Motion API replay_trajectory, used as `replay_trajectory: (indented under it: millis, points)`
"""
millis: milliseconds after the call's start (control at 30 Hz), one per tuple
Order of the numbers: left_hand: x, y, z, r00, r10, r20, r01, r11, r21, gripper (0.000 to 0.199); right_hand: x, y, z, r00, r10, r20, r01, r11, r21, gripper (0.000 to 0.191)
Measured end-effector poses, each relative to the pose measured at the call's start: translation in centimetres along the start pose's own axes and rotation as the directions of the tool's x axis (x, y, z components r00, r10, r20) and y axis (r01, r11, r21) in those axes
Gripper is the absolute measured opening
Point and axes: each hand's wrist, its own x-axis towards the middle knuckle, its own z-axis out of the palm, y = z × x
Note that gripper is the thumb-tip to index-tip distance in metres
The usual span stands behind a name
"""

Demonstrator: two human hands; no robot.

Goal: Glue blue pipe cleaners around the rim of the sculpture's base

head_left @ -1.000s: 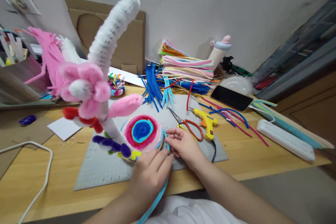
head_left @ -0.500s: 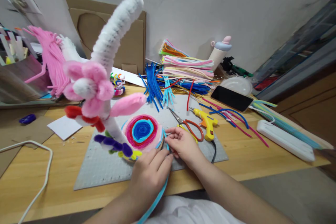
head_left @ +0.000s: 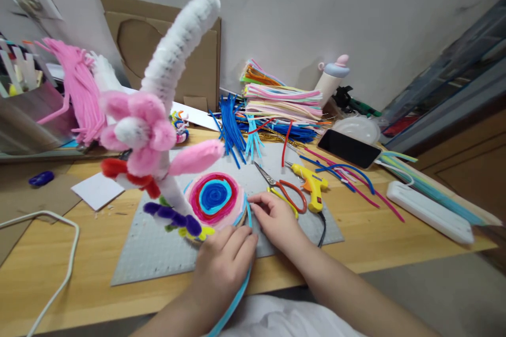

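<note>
A round disc [head_left: 197, 196] covered in coiled pipe cleaners, blue in the middle with light-blue, red and pink rings, lies at the foot of a tall white pipe-cleaner stem [head_left: 179, 47]. My left hand [head_left: 227, 253] is closed over the disc's near edge; its fingertips are hidden. A light-blue pipe cleaner [head_left: 237, 300] runs from my lap, past my left fingers, up to the disc's right edge. There my right hand [head_left: 272, 218] pinches it between thumb and forefinger. A pink flower [head_left: 136, 131] and purple petals [head_left: 172, 217] are attached to the stem.
Right of the disc lie orange-handled scissors [head_left: 292, 195] and a yellow glue gun [head_left: 312, 184] on a grey cutting mat [head_left: 138, 258]. Bundled pipe cleaners [head_left: 282, 100], a phone [head_left: 349, 147] and a white power strip [head_left: 429, 211] stand farther off. A white cable [head_left: 73, 253] crosses the left side.
The stem and flower have swung slightly right. My left hand has slid a little left, and the fingers of my right hand have shifted slightly along the disc's edge.
</note>
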Motion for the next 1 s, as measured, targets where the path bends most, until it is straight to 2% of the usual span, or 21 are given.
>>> replay_trajectory:
  millis: [133, 300, 467, 733, 1000]
  points:
    - [-0.4, 0.1, -0.1, 1.000, -0.026, 0.009, 0.026, 1.000, 0.018, 0.020, -0.2, -0.2, -0.2, 0.991, -0.135, -0.008, 0.133, 0.983, -0.127, 0.016]
    - [-0.8, 0.1, -0.3, 0.998, -0.065, 0.013, 0.065, 0.997, 0.049, 0.020, -0.4, -0.2, -0.2, 0.982, -0.188, 0.019, 0.188, 0.960, -0.206, 0.017]
    - [-1.7, 0.0, -0.4, 0.997, -0.076, 0.015, 0.075, 0.995, 0.061, 0.018, -0.5, -0.1, 0.0, 0.977, -0.212, 0.028, 0.213, 0.947, -0.241, 0.015]
    - [-3.2, -0.3, -1.6, 0.991, -0.120, 0.053, 0.126, 0.985, -0.118, 0.020, -0.6, -0.2, 0.0, 0.971, -0.235, 0.051, 0.240, 0.937, -0.255, 0.017]
    - [-6.3, -0.9, -1.7, 0.975, -0.219, -0.026, 0.215, 0.970, -0.111, 0.021, -0.7, -0.2, 0.1, 0.977, -0.207, 0.040, 0.210, 0.939, -0.270, 0.014]
